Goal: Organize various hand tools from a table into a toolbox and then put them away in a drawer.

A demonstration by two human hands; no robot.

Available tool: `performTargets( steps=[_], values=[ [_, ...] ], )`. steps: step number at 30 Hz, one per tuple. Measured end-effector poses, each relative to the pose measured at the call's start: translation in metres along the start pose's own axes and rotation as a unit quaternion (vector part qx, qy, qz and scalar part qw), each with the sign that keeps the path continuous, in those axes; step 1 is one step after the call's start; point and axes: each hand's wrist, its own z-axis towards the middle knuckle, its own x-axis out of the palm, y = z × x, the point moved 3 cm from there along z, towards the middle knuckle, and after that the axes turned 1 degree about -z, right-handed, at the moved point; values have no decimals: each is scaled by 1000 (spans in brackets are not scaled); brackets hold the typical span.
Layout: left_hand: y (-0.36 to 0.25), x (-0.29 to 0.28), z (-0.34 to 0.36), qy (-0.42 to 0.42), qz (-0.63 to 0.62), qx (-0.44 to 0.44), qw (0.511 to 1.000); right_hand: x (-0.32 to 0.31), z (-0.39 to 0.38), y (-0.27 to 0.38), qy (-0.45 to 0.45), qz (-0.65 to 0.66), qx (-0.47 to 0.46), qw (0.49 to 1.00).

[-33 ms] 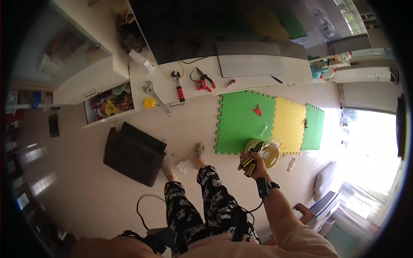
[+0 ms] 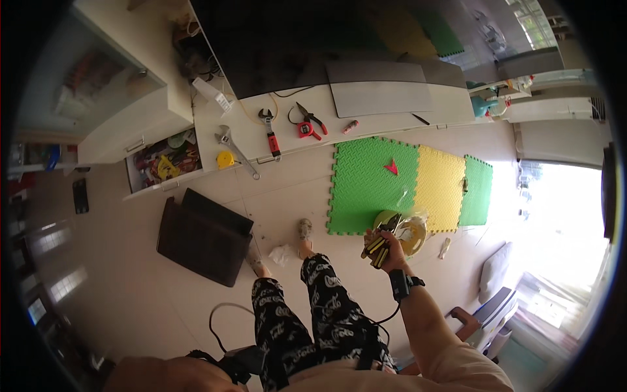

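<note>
Head view shows the right hand (image 2: 394, 255) closed around black-and-yellow pliers (image 2: 376, 251), bunched handles pointing near and left, held above the near edge of the foam mat (image 2: 366, 186). Just beyond sit a yellow-green roll (image 2: 381, 217) and, to its right, a yellow ring (image 2: 418, 243) with clear film about it. Farther off, a white cabinet (image 2: 385, 123) carries a wrench (image 2: 236, 149) and a yellow tape measure (image 2: 225, 159); a dark open case (image 2: 196, 245) lies on the floor at left. As I judge it, a slack grip on so many handles could let one slide out and drop towards the feet, or snag the film. Fingers hide how many tools there are, and I can't tell whether knuckles touch the ring. The left hand is out of sight; window glare washes out the far right.
</note>
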Motion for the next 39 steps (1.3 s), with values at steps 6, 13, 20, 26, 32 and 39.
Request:
performTargets(
  steps=[6,13,20,26,32,39],
  values=[
    [9,-186,-143,-214,-16,58,975,11,89,-69,-33,15,-24,999],
    [74,-387,-293,-525,446,-278,669,-1,202,-230,-37,8,117,992],
    [122,-501,-380,-405,630,-299,592,-15,240,-298,-124,2,137,983],
    [138,-560,-371,-363,637,-282,619,3,279,-282,-115,38,144,982],
    [111,-580,-324,-340,675,-281,592,64,281,-239,-36,-13,109,993],
    [77,-600,-306,-222,796,-309,471,81,274,-201,-19,54,161,985]
  ],
)
